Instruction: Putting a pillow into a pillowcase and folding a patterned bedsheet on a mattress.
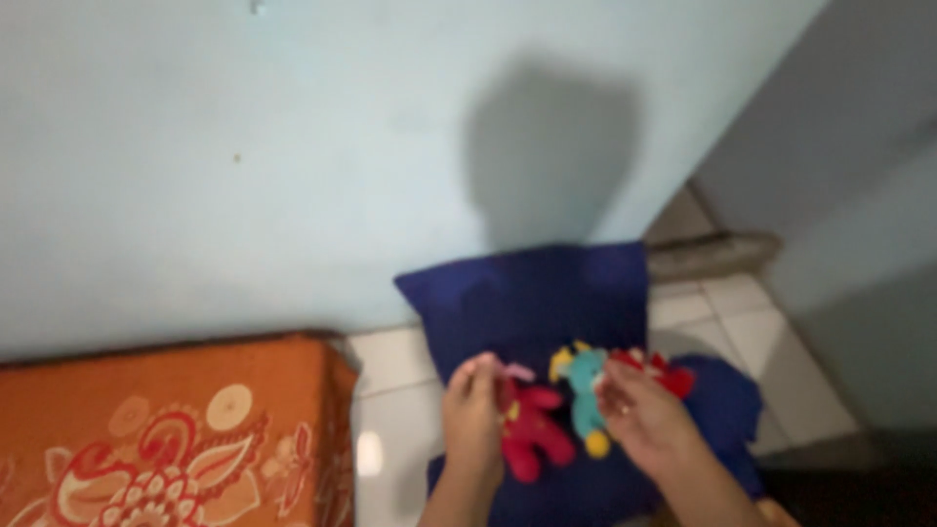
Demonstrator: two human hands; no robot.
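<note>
The head view is blurred, and both forearms are cut off at the bottom edge. The left hand (474,415) pinches a red plush toy (530,434). The right hand (639,415) touches a teal plush toy (588,392); its grasp is unclear. Both toys lie over a dark blue cushion (547,298).

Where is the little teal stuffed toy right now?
In the head view, the teal toy lies low and right of centre on the dark blue cushion, between the red plush toy and the right hand.
</note>
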